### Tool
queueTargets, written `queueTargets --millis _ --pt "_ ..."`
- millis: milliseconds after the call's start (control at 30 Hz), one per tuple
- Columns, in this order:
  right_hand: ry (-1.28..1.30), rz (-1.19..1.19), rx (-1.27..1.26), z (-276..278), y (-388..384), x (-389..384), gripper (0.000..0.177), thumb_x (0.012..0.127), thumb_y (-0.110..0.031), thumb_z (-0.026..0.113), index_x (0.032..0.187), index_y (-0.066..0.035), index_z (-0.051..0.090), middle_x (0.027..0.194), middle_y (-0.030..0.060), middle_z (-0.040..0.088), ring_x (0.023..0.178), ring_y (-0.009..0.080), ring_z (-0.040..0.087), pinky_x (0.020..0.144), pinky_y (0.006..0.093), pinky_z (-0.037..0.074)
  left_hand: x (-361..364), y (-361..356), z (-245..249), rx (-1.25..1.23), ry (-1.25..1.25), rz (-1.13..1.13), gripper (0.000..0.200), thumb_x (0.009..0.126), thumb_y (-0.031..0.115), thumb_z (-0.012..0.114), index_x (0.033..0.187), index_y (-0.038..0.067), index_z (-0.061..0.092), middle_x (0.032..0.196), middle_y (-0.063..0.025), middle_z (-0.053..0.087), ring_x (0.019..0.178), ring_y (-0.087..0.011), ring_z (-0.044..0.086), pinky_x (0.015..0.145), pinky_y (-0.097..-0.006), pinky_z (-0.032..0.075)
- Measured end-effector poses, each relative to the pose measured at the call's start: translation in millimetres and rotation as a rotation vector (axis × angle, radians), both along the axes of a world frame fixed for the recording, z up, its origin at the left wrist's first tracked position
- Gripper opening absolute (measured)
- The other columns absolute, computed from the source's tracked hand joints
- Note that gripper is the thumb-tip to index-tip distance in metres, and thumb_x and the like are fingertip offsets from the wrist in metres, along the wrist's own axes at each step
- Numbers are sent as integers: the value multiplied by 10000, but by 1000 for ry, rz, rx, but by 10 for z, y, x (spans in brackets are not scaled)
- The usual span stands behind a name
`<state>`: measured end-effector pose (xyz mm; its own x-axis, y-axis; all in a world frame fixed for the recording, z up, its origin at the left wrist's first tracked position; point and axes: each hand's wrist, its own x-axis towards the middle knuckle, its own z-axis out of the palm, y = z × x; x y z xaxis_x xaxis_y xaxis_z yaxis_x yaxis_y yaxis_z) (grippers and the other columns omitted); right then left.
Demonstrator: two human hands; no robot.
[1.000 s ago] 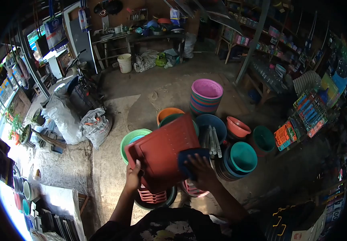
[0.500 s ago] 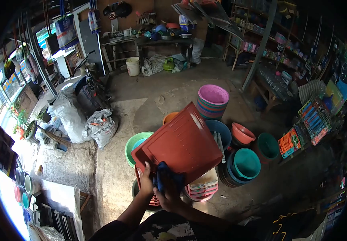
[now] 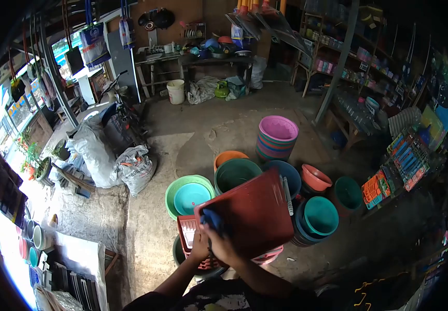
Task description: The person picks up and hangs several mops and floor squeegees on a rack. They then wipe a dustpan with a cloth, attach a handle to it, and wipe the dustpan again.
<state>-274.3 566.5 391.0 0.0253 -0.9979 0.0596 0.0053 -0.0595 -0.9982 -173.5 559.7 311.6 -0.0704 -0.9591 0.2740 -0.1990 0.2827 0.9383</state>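
Observation:
A large red-brown plastic container (image 3: 255,207) is held up tilted in front of me, over the stacked tubs. My left hand (image 3: 200,244) is at its lower left edge, fingers wrapped round the rim. In my right hand (image 3: 221,245) is a dark blue cloth (image 3: 212,222), pressed against the container near that same corner. Below the hands, a red slatted basket (image 3: 187,230) sits in a dark tub. A light green basin (image 3: 171,196) with a turquoise basin (image 3: 191,198) inside stands to the left.
Behind the container are a dark green tub (image 3: 237,173) and a pink-topped stack (image 3: 278,128). Teal basins (image 3: 321,215) and a salmon basin (image 3: 316,177) stand on the right. White sacks (image 3: 134,168) lie on the left floor. A metal post (image 3: 336,67) rises at the back right.
The container has tipped lower and shifted slightly right, uncovering the green tub and turquoise basin. My right hand and the cloth have moved a little, and my left hand has dropped lower.

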Motion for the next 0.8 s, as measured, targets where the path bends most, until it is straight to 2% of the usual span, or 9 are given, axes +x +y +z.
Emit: queueTargets --millis 33,167,200,233,300,500,600,700,800 --pt "-322 53 405 121 -53 -14 405 901 -234 559 1218 14 509 1199 162 551 1110 283 517 942 390 385 -64 41 4 220 364 -65 484 1011 346 267 1323 -19 332 1184 -172 506 1095 -264 495 950 -357 380" --pt "-750 -254 625 339 -210 39 376 909 -285 528 1162 -7 531 1117 140 583 1047 259 558 912 390 421 -49 29 -205 241 324 -299 466 1016 293 275 1352 -27 306 1222 -164 497 1099 -223 494 951 -337 393" --pt "-882 -257 567 401 -238 0 360 891 -331 539 1130 -62 526 1017 103 577 929 241 571 829 383 453 -72 55 -69 -308 -217 -53 391 1005 238 333 1291 -26 371 1152 -141 535 1037 -205 523 911 -321 420" --pt "-1015 -258 509 559 -253 -42 344 874 -378 550 1097 -118 520 917 66 571 811 222 584 746 375 484 -156 144 172 58 199 -68 330 971 192 420 1233 -8 419 1035 -100 570 931 -179 557 826 -319 454" --pt "-1164 -251 590 743 -245 -244 314 907 -344 477 1074 -82 519 947 100 586 859 243 603 781 414 501 -108 191 283 236 256 -45 293 936 160 489 1185 10 452 955 -59 573 853 -144 557 746 -301 459" --pt "-1279 -187 344 502 -521 -948 334 932 -339 388 1076 -62 506 974 123 582 876 265 601 821 416 495 -78 346 28 370 426 -105 201 919 141 515 1101 57 513 872 -16 569 769 -100 545 672 -261 454" --pt "-1293 -342 181 660 -630 -1238 342 917 -317 375 1081 -56 524 998 126 589 892 263 604 826 403 492 7 454 -161 419 558 -95 195 906 136 530 1087 64 543 874 -11 580 769 -104 554 677 -267 464" --pt "-1210 -303 54 826 -586 -1524 333 886 -246 408 1117 -39 528 1040 119 592 929 261 606 839 405 489 166 465 -197 550 687 -62 215 888 134 543 1089 60 563 907 -16 597 800 -114 569 699 -274 476" --pt "-1007 -531 -139 616 -526 -1641 403 863 -196 463 1185 44 499 1155 155 579 1094 300 553 984 426 399 351 437 -165 618 728 -31 245 864 124 544 1098 58 569 940 -20 610 829 -126 584 717 -278 483"
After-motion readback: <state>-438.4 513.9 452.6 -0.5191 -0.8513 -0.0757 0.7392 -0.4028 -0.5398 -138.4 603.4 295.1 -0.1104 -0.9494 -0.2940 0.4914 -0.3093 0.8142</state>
